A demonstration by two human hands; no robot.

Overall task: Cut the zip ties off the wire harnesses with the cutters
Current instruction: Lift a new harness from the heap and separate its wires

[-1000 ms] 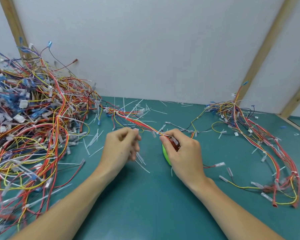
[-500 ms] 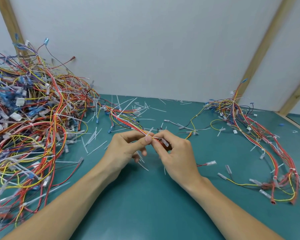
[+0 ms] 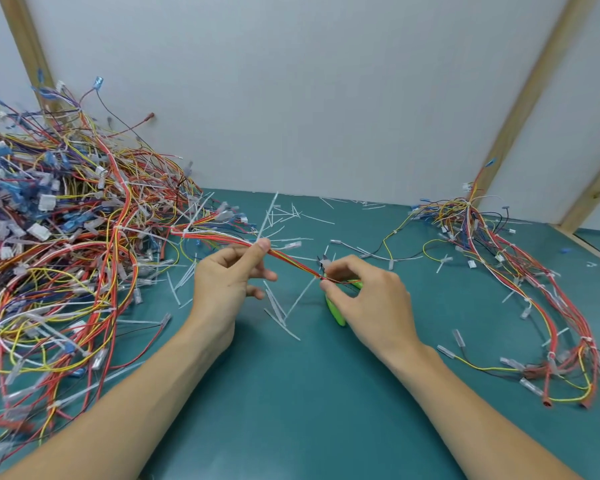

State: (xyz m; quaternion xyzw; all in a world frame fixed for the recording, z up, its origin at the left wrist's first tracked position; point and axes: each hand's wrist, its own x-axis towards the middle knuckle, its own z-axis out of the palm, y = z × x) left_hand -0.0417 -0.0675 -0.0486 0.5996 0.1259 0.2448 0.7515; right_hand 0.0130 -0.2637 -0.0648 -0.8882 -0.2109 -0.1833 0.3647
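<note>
I see my left hand point(image 3: 227, 285) pinching the wire bundle point(image 3: 291, 259); my right hand's point(image 3: 368, 299) grip holds bundle and green cutters point(image 3: 336, 311). Bare worktop point(image 3: 309, 410) lies nearer me.

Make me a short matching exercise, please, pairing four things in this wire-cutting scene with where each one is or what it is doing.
Things:
1. left hand
2. cutters
3. big harness pile
4. cut zip ties

Places or states:
A. scattered on the green table
B. green-handled, in the right hand
C. heaped at the left by the wall
D. pinching the red and yellow wire bundle

Pairs: 1-D, 2-B, 3-C, 4-A
</note>
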